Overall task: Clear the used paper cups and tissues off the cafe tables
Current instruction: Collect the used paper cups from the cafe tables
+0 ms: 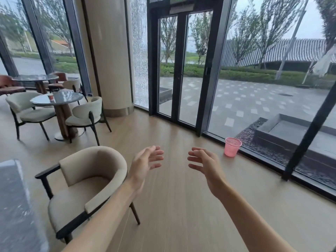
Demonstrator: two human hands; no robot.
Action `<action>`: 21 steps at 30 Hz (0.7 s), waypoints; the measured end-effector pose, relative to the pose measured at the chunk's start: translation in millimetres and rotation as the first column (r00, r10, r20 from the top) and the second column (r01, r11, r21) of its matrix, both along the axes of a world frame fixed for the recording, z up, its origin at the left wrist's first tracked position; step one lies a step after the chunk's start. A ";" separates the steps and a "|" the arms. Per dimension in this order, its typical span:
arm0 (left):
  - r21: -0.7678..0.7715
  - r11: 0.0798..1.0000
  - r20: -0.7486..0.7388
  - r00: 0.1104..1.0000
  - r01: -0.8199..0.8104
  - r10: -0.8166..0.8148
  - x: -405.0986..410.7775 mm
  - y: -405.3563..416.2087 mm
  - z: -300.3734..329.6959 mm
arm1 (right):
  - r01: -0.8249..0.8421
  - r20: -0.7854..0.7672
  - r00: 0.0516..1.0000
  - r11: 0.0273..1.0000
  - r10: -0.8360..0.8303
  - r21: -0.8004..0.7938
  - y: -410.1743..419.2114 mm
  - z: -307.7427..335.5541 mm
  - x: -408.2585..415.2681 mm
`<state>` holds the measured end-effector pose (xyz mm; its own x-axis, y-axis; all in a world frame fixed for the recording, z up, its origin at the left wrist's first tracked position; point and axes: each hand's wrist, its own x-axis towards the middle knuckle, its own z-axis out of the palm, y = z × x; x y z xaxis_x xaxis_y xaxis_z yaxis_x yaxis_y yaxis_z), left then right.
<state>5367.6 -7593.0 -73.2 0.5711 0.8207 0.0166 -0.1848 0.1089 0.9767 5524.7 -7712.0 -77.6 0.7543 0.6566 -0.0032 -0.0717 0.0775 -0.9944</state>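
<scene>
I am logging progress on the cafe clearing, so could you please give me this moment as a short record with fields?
Left hand: left hand open, holding nothing, raised over the wooden floor
Right hand: right hand open, holding nothing
Cup to clear: red paper cup upright on the round grey marble table, far left
Bin: pink mesh plastic wastebasket on the floor by the glass wall
Nearest seat: cream upholstered armchair beside the left forearm
Tissues: none visible

Left grip point(145, 161) and right grip point(204, 164) raised, seemingly empty, fingers loose.
</scene>
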 end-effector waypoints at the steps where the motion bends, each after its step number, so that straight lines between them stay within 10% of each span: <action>1: -0.002 1.000 -0.004 1.000 0.002 -0.002 15.8 15.1 1.6 | 0.005 -0.005 1.000 1.000 -0.005 -0.002 16.3 1.3 15.5; 21: -0.020 0.937 -0.023 0.937 -0.349 0.348 276.9 389.5 -9.3 | -0.301 -0.051 0.952 0.953 0.300 -0.010 445.3 -16.4 301.4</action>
<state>5644.5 -7203.5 -82.5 0.2491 0.9684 -0.0130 -0.1972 0.0639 0.9783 5826.1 -7266.7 -94.0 0.5204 0.8526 -0.0480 -0.1371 0.0279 -0.9902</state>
